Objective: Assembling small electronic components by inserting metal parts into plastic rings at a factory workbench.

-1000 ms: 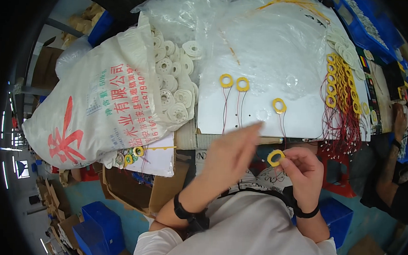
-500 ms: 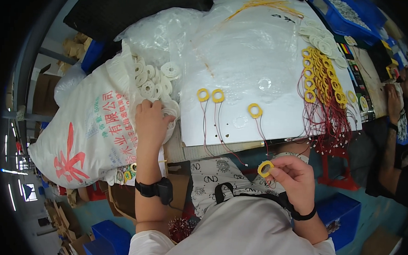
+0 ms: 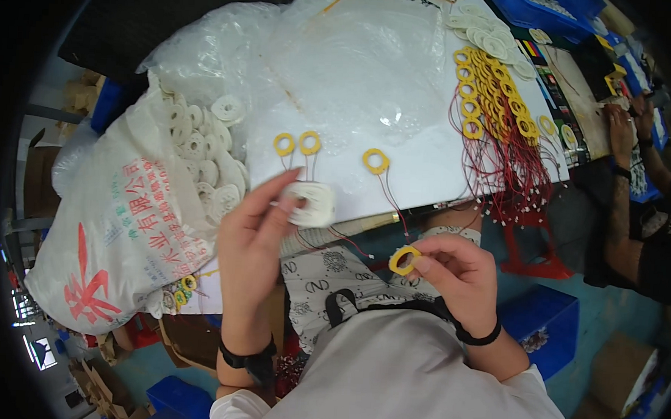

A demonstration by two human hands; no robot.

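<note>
My left hand [image 3: 255, 232] pinches a white plastic disc [image 3: 317, 205] with a hole in its middle, somewhat blurred, held above the near edge of the white table sheet [image 3: 366, 200]. Between the thumb and fingers of my right hand [image 3: 457, 273] is a yellow ring coil [image 3: 403, 260], held over my lap. Two yellow ring coils [image 3: 309, 142] with thin wire leads lie side by side on the sheet, and another yellow coil [image 3: 376, 161] lies to their right. An open woven sack [image 3: 122, 221] on the left holds many white discs [image 3: 195, 145].
A big cluster of yellow coils [image 3: 493, 92] with red wires [image 3: 497, 172] covers the sheet's right part. White discs [image 3: 488, 39] lie behind it. Clear plastic film [image 3: 358, 66] spreads over the table. A co-worker's hands [image 3: 621, 126] are at the far right. Blue bins [image 3: 535, 318] stand below.
My left hand has come out of the sack and moved right, now with a white disc. My right hand still holds the yellow coil. The whole view has shifted left.
</note>
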